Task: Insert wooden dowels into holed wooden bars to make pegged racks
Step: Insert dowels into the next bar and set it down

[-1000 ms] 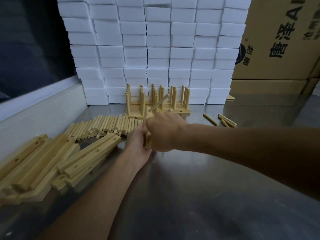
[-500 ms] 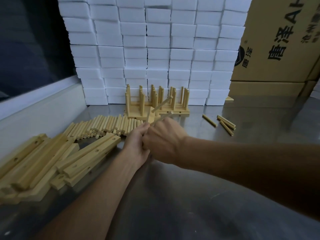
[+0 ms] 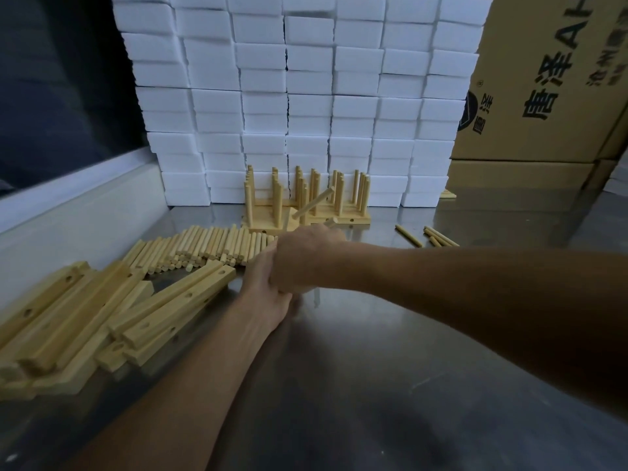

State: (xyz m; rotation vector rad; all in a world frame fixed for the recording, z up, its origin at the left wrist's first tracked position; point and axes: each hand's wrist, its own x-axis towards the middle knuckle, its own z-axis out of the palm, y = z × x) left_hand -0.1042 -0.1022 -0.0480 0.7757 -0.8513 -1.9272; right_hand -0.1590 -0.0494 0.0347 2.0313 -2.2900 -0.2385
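My two hands meet above the middle of the steel table (image 3: 390,368). My right hand (image 3: 302,256) is curled into a fist over a wooden bar that it mostly hides. Two dowels (image 3: 314,206) stick out of the fist, slanting up and to the right. My left hand (image 3: 268,290) grips the same bar from below and to the left. Loose dowels (image 3: 204,248) lie in a row to the left of the hands. Holed bars (image 3: 112,307) are heaped at the left edge. Finished pegged racks (image 3: 306,202) stand at the back.
A wall of stacked white boxes (image 3: 306,96) rises behind the racks. Cardboard cartons (image 3: 550,79) stand at the back right. A few stray dowels (image 3: 428,236) lie right of the racks. A raised metal rim (image 3: 78,212) runs along the table's left side.
Both hands have stayed together on the bar and shifted slightly. The two dowels now poke out further above my right fist.
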